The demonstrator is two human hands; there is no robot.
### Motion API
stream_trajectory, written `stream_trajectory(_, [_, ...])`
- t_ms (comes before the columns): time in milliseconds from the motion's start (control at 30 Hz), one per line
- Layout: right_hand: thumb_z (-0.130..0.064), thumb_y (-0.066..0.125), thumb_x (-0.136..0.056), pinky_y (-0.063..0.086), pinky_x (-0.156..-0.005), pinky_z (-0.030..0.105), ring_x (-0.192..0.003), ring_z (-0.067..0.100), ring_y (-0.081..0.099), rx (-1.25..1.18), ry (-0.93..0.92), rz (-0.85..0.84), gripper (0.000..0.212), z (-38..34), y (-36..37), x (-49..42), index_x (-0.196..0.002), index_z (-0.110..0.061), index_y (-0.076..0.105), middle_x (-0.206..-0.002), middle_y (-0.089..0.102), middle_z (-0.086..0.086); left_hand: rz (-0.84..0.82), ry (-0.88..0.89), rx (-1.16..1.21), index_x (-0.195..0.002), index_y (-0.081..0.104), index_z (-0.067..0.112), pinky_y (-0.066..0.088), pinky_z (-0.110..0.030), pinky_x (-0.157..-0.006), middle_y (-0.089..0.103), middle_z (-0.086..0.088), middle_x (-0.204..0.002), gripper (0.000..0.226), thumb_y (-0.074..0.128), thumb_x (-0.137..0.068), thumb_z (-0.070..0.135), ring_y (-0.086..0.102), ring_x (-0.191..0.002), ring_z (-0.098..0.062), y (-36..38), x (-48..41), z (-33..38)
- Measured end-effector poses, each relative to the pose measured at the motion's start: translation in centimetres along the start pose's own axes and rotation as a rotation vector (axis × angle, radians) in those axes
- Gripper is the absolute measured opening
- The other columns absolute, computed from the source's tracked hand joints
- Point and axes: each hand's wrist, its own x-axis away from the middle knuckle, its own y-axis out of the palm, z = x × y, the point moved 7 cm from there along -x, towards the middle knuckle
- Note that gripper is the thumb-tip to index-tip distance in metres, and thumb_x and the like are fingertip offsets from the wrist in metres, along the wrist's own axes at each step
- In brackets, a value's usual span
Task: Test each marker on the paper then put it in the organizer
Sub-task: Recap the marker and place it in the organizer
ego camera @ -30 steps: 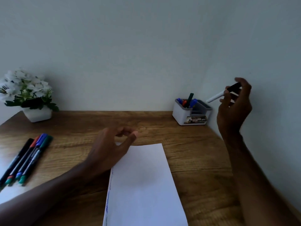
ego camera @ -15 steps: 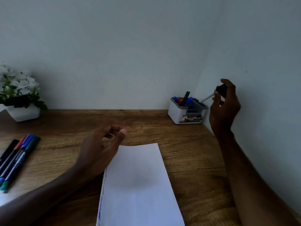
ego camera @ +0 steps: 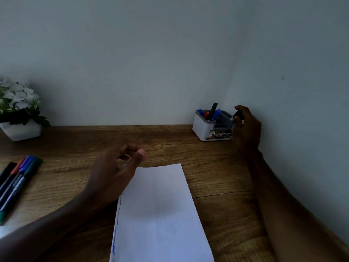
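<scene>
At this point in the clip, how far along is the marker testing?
Done: several markers stand in the organizer, and test squiggles line the paper along its left edge. In hand: the right hand holds a black-capped marker at the organizer, not yet released. Left: four markers lie on the desk at left.

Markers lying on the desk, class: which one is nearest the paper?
The green marker, rightmost of the four; the blue marker, red marker and black marker lie farther from the paper.
</scene>
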Motion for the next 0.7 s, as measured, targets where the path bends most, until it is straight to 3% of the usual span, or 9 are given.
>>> stream_trajectory(133, [-0.005,0.063,-0.096,0.056,-0.096,0.045,-0.113,0.032,0.065,-0.006,0.038,-0.082,0.048,0.6,0.5,0.3,-0.143,-0.012,0.052,-0.124,0.068,0.019,-0.009,-0.007,0.0,-0.094,0.07,0.035,0.05,-0.026,-0.061,0.07,0.031,-0.096,0.008,0.062,-0.094,0.037,0.066,-0.09,0.007,0.1,0.0,-0.3])
stream_trajectory(300, [-0.002,0.069,-0.091,0.051,-0.104,0.044,-0.122,0.031,0.061,-0.054,0.135,-0.108,0.073,0.8,0.6,0.8,-0.153,-0.011,0.034,-0.134,0.063,0.02,-0.009,0.006,-0.007,-0.096,0.071,0.031,0.05,-0.024,-0.063,0.07,0.029,-0.096,0.01,0.062,-0.094,0.036,0.066,-0.09,0.006,0.1,-0.1,-0.4])
stream_trajectory(500, [-0.008,0.069,-0.092,0.052,-0.087,0.036,-0.106,0.037,0.066,0.025,0.099,-0.091,0.033,1.0,0.9,1.1,-0.122,0.004,0.063,-0.117,0.069,0.022,-0.013,-0.007,0.002,-0.098,0.072,0.031,0.048,-0.022,-0.062,0.073,0.025,-0.091,0.011,0.062,-0.095,0.035,0.066,-0.09,0.006,0.2,-0.1,-0.5])
stream_trajectory(700, [-0.01,0.074,-0.089,0.051,-0.083,0.03,-0.097,0.033,0.07,0.024,0.129,-0.052,0.029,0.8,0.4,1.1,-0.114,0.003,0.07,-0.11,0.073,0.021,-0.018,0.0,0.013,-0.099,0.073,0.03,0.049,-0.017,-0.064,0.073,0.024,-0.091,0.01,0.063,-0.095,0.032,0.067,-0.09,0.007,0.2,-0.2,-0.5])
